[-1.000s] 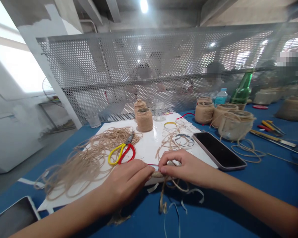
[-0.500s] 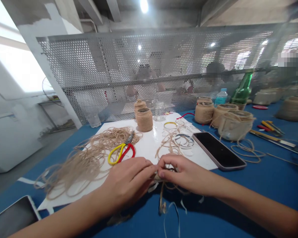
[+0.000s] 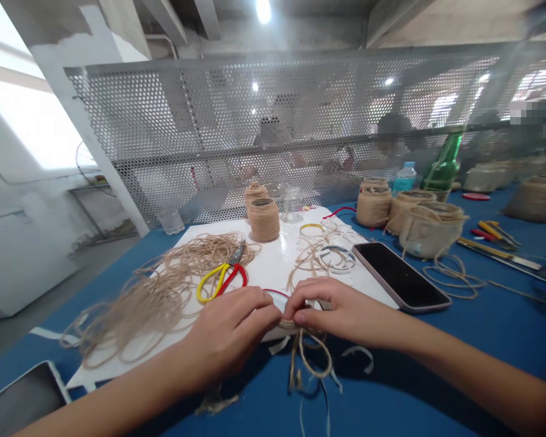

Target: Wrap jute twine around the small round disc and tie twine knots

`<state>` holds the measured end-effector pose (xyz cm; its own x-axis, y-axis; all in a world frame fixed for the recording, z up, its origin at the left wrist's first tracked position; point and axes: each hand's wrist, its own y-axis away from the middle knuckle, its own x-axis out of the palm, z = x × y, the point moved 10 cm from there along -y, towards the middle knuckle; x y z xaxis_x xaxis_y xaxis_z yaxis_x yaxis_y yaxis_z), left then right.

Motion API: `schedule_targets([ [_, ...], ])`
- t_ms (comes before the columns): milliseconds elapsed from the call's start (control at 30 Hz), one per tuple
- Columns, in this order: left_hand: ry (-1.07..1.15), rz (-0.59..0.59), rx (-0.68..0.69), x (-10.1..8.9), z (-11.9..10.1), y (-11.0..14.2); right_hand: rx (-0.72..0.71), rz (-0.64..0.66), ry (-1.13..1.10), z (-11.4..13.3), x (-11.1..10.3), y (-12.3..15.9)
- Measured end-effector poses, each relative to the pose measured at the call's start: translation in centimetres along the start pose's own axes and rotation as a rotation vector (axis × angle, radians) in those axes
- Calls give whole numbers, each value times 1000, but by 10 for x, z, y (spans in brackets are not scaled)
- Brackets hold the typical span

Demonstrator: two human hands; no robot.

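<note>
My left hand [image 3: 236,318] is closed, its fingertips pressed against a pale ring-like piece with a thin red edge [image 3: 276,295], mostly hidden by both hands. My right hand [image 3: 325,306] meets it fingertip to fingertip, pinching jute twine [image 3: 316,371] on the near side of that piece. A loop and a few ends of the twine hang below my fingers over the blue tabletop. Scissors with one yellow and one red handle [image 3: 222,280] lie beyond my left hand, next to a big loose tangle of twine [image 3: 164,285].
White paper [image 3: 273,261] covers the middle of the blue table. Twine-wrapped jars [image 3: 264,221] stand at the back. A phone [image 3: 400,276] lies to the right, another device [image 3: 25,400] at lower left. A yellow ring [image 3: 312,229] and a white ring [image 3: 337,259] rest beyond my right hand.
A twine loop now hangs beneath my right hand, where only short ends showed. The hands have shifted slightly left, and the red edge between them has come into view.
</note>
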<state>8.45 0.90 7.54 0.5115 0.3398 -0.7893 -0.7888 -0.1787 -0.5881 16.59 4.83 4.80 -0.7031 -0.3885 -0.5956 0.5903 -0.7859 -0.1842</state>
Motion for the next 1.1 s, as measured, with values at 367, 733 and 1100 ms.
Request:
schedule_targets([
  [367, -47, -69, -71, -11, 21, 5, -111, -255, 352, 16, -19, 7],
  [733, -136, -118, -106, -20, 31, 3, -35, -367, 274, 7, -43, 6],
  [1100, -162, -131, -110, -23, 35, 5, 312, -524, -786, -75, -46, 10],
])
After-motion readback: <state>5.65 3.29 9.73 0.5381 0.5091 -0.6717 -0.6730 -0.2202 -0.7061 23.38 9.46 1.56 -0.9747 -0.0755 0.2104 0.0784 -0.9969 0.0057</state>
